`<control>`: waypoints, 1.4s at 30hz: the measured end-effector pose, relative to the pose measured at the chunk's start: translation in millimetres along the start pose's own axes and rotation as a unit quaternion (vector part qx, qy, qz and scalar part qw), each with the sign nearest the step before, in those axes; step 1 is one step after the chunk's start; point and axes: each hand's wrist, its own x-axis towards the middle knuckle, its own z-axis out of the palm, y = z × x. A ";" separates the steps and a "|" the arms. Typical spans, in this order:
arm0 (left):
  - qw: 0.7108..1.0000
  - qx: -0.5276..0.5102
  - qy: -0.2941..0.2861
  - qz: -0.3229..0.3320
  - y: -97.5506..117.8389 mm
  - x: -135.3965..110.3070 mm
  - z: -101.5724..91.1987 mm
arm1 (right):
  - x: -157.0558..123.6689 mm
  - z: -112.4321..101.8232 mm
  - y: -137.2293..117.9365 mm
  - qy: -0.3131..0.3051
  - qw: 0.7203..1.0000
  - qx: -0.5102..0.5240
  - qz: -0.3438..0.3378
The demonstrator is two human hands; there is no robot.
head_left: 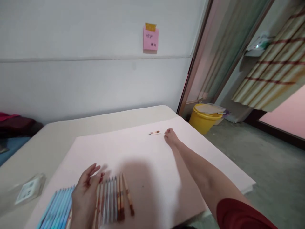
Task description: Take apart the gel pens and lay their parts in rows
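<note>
My right hand (171, 137) is stretched out to the far part of a large white sheet (143, 149). Its fingers are pinched at the right end of a slim white pen (156, 134). Just behind that lies a pen with a brown end (155, 131). My left hand (84, 194) hovers at the near left, fingers bent and apart, over a row of pens. To its right are grey pens (111, 197) and brown-and-cream pens (121, 200); to its left lie several light blue pens (57, 206). The left palm is partly hidden.
A clear plastic packet with a white label (28, 190) lies on the table (57, 130) at left. Dark red and blue cloth-like items (15, 127) sit beyond the left edge. A yellow bucket (202, 119) stands on the floor at right. A pink note (150, 39) is taped to the wall.
</note>
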 end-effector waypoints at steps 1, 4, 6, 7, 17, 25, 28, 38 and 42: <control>1.000 -0.014 0.006 0.002 1.6 -0.8 -1.5 | -7.6 -3.3 -6.0 -0.011 1.000 -0.013 0.004; 0.999 -0.047 0.005 0.014 5.7 -2.9 -6.6 | -38.2 -1.1 -28.1 -0.074 0.995 -0.068 0.003; 0.998 -0.059 0.001 0.017 6.9 -3.5 -9.2 | -69.1 10.8 -48.1 -0.146 0.984 -0.100 -0.022; 0.998 -0.060 -0.005 0.017 7.1 -3.9 -10.1 | -88.2 18.9 -59.3 -0.190 0.974 -0.114 -0.041; 0.994 -0.060 -0.091 0.018 2.2 -15.2 -28.3 | -259.2 101.4 -125.6 -0.333 0.889 -0.297 -0.099; 0.990 -0.078 -0.113 -0.031 2.2 -14.0 -40.0 | -253.3 102.8 -116.4 -0.306 0.933 -0.188 -0.034; 0.977 -0.147 -0.124 -0.095 -1.4 -15.9 -31.2 | -245.6 95.0 -119.1 -0.306 0.944 0.112 0.051; 0.883 -0.346 -0.174 -0.266 -17.4 -17.4 -6.4 | -259.5 89.5 -134.2 -0.406 0.795 0.418 0.166; 0.879 -0.347 -0.192 -0.266 -18.3 -17.9 -5.9 | -267.4 92.5 -135.5 -0.448 0.743 0.436 0.238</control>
